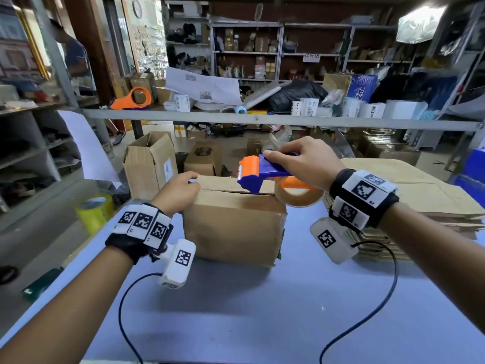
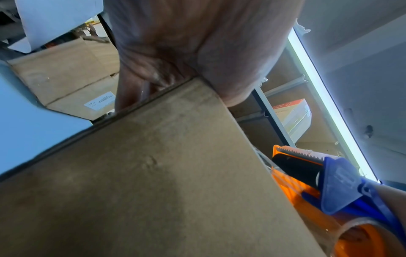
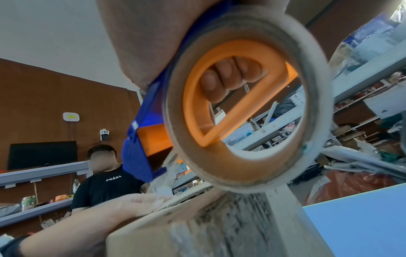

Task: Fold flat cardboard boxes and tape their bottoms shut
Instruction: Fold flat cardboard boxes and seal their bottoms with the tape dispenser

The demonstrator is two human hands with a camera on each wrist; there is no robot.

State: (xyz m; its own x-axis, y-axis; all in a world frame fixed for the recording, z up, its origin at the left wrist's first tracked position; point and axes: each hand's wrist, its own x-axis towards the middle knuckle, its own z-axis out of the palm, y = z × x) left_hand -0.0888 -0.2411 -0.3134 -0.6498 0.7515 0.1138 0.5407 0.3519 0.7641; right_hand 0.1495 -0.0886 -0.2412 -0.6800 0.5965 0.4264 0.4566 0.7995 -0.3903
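The box (image 1: 233,222) stands folded on the blue bench (image 1: 262,311), near the middle, with its two flaps closed on top and the seam between them running left to right. The left hand (image 1: 178,191) lies at the box's top left corner, grip apart: the palm and straight fingers press flat on the flap, and the left wrist view shows the thumb over the edge. The right hand (image 1: 301,164) holds an orange and blue tape gun (image 1: 258,173) over the right part of the seam, grip clamped on it, with fingers curled through the orange handle inside the tape roll (image 3: 246,97). The gun's toothed blade end points left and sits just above the flaps; whether it touches the cardboard cannot be told. The roll hangs just past the box's right top edge.

To the right, a stack of flat boxes (image 1: 420,195) lies on the bench. At the bench's left edge stands a yellow tape roll (image 1: 94,211). A second orange tape gun (image 1: 133,98) rests on the shelf (image 1: 262,119) behind. An open carton (image 1: 149,164) stands on the floor beyond the bench.
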